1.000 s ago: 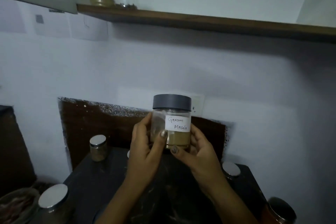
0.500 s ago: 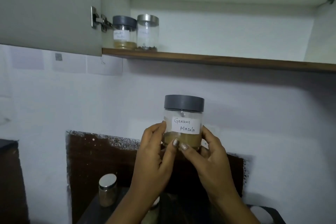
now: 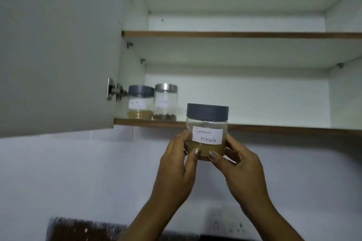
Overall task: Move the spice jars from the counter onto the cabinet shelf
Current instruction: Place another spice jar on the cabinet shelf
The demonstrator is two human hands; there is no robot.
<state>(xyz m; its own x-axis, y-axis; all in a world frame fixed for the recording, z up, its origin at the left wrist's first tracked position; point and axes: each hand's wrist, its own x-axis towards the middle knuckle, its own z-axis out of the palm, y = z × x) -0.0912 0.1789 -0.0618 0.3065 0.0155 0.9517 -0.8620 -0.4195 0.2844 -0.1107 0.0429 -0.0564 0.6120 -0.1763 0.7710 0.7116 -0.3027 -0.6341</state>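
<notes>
A person's left hand [image 3: 176, 162] and right hand [image 3: 241, 166] grip a grey-lidded Garam Masala jar [image 3: 207, 133], held upright in front of the lower cabinet shelf [image 3: 274, 128], with its base below the board's edge. Fingers and thumbs of both hands curl round the jar's lower half. At the shelf's left end a grey-lidded jar [image 3: 140, 104] and a steel-lidded jar [image 3: 166, 101] stand side by side, their labels too blurred to read. The cabinet door [image 3: 58, 45] stands open at left.

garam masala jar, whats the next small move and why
Probably raise the Garam Masala jar a little, then forward onto the lower shelf, right of the steel-lidded jar. The left hand and right hand hold it, its base below the shelf edge.
</notes>
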